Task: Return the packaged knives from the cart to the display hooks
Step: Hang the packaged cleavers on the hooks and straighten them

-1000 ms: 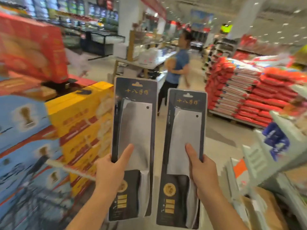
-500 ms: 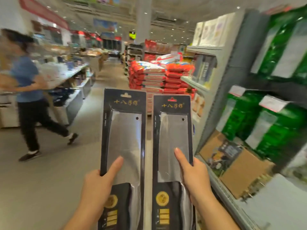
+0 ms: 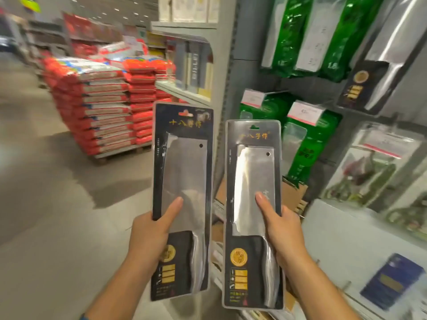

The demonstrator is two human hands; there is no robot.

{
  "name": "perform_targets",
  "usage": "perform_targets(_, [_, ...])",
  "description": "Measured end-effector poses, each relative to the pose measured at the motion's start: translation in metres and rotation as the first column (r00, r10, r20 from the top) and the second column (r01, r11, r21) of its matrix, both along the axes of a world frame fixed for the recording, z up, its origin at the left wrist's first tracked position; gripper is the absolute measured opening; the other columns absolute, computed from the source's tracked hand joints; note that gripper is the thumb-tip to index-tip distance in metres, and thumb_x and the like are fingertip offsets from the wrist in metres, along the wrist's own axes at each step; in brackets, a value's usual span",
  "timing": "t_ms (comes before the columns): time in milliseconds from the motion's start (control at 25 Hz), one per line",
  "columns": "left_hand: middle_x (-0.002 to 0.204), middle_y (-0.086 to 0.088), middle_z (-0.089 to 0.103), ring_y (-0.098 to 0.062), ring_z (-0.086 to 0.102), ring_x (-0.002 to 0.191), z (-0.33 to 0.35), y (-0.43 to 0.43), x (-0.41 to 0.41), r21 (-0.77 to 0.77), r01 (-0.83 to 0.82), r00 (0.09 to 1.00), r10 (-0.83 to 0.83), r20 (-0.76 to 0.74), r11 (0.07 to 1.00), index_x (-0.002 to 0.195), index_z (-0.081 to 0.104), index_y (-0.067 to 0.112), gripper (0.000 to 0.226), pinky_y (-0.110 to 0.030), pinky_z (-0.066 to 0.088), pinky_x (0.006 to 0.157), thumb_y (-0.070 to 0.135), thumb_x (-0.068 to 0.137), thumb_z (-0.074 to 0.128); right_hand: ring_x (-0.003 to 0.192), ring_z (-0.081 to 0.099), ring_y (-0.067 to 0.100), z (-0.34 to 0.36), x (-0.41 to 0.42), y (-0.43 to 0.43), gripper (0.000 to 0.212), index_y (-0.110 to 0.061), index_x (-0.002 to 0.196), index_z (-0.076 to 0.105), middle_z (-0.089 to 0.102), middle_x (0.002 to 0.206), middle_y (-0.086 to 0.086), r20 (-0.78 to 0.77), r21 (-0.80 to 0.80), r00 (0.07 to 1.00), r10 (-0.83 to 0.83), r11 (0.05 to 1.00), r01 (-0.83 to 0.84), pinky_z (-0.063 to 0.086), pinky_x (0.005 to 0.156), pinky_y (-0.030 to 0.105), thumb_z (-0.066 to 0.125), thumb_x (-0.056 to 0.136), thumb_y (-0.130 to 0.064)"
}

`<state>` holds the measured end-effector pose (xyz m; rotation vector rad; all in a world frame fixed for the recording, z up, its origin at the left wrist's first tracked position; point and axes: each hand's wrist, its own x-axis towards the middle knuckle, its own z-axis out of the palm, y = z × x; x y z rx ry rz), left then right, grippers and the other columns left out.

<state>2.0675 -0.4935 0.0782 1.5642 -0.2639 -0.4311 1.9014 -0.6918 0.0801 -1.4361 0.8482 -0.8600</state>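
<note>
Black-carded cleaver packs held upright at frame centre: left hand [image 3: 147, 236] grips the left pack [image 3: 184, 172], right hand [image 3: 285, 234] grips the right pack [image 3: 253, 181], thumbs across the fronts.

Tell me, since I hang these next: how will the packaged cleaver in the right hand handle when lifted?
Likely stiff: the packaged cleaver stands straight though the right hand grips only its lower half. Probably heavy for its size, given the broad steel blade. The glossy plastic front may be slippery.

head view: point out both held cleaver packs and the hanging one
Left black-carded steel cleaver pack [image 3: 184, 172]: head view, blade.
Right black-carded steel cleaver pack [image 3: 254, 176]: head view, blade.
Hanging black-carded steel cleaver pack [image 3: 392, 38]: head view, blade.
</note>
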Motion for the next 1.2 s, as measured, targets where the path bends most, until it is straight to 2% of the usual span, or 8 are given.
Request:
perform_targets(80, [0.078,-0.001,0.078,-0.021,0.076,0.069,0.0,-0.028,0.029,-0.029,0.103,0.995,-0.104,-0.009,0.994,0.089,0.076,0.02,0.067,-0.04,0.061,0.07,0.076,0.053,0.076,0.085,0.077,0.013,0.003,0.01,-0.011,0.05,-0.024,0.099,0.078,0.08,0.092,-0.009,-0.006,-0.012,0.996,-0.091,0.996,0.091,0.061,0.075,0.034,0.078,0.074,-0.068])
perform_targets(240, [0.086,0.0,0.079,-0.021,0.077,0.081,-0.002,-0.097,0.065,-0.071,0.307,0.952,-0.307,0.018,0.949,0.088,0.079,0.039,0.054,-0.052,0.06,0.085,0.082,0.055,0.076,0.066,0.074,0.006,0.007,0.01,-0.031,0.053,-0.025,0.087,0.079,0.078,0.077,-0.011,-0.01,-0.049,0.952,-0.305,0.951,0.304,0.051,0.05,0.015,0.078,0.067,-0.074])
perform_targets(320, [0.091,0.007,0.079,-0.015,0.076,0.086,-0.005,-0.131,0.063,-0.089,0.395,0.917,-0.388,0.087,0.914,0.093,0.076,0.05,0.049,-0.05,0.059,0.087,0.083,0.058,0.074,0.068,0.073,0.004,0.004,-0.004,-0.043,0.05,-0.024,0.087,0.08,0.078,0.077,-0.011,-0.024,-0.066,0.914,-0.404,0.913,0.402,0.052,0.054,0.016,0.078,0.07,-0.071])
perform_targets(440, [0.098,0.008,0.079,-0.014,0.076,0.092,-0.01,-0.177,0.056,-0.125,0.516,0.854,-0.496,0.156,0.848,0.102,0.077,0.042,0.051,-0.046,0.061,0.084,0.076,0.065,0.077,0.089,0.076,0.009,0.001,-0.025,-0.062,0.051,-0.025,0.099,0.079,0.08,0.094,-0.009,-0.012,-0.079,0.867,-0.498,0.865,0.496,0.059,0.079,0.031,0.076,0.075,-0.069])
perform_targets(560, [0.103,0.004,0.079,-0.019,0.076,0.094,-0.015,-0.222,0.039,-0.16,0.566,0.824,-0.553,0.12,0.809,0.109,0.077,0.032,0.057,-0.041,0.062,0.081,0.065,0.064,0.085,0.086,0.075,0.002,-0.002,-0.046,-0.085,0.043,-0.028,0.095,0.078,0.079,0.091,-0.016,0.022,-0.139,0.821,-0.57,0.812,0.567,0.057,0.069,0.017,0.074,0.078,-0.068])
perform_targets(800, [0.085,0.008,0.079,-0.015,0.076,0.082,0.031,-0.296,0.002,-0.151,0.539,0.832,-0.495,0.25,0.829,0.085,0.08,0.041,0.043,-0.056,0.059,0.087,0.074,0.058,0.08,0.053,0.053,-0.008,0.035,-0.078,-0.135,0.03,-0.047,0.061,0.063,0.056,0.055,-0.028,0.149,-0.292,0.796,-0.587,0.743,0.603,0.041,0.054,0.007,0.078,0.086,-0.051])
perform_targets(960, [0.098,0.002,0.079,-0.021,0.076,0.095,0.1,-0.333,-0.011,-0.313,0.609,0.784,-0.492,0.379,0.729,0.09,0.081,0.039,0.044,-0.05,0.059,0.091,0.072,0.061,0.081,0.073,0.068,0.002,0.089,-0.095,-0.166,0.032,-0.025,0.084,0.066,0.074,0.08,-0.013,0.268,-0.394,0.728,-0.631,0.618,0.681,0.055,0.066,0.024,0.08,0.081,-0.054])
perform_targets(1200, [0.099,0.004,0.078,-0.017,0.075,0.09,0.191,-0.383,-0.023,-0.452,0.654,0.736,-0.375,0.563,0.607,0.097,0.07,0.033,0.035,-0.05,0.061,0.084,0.054,0.071,0.079,0.058,0.058,0.01,0.188,-0.12,-0.211,0.069,-0.011,0.072,0.058,0.064,0.065,0.0,0.309,-0.492,0.534,-0.787,0.348,0.798,0.047,0.056,0.031,0.066,0.072,-0.08])
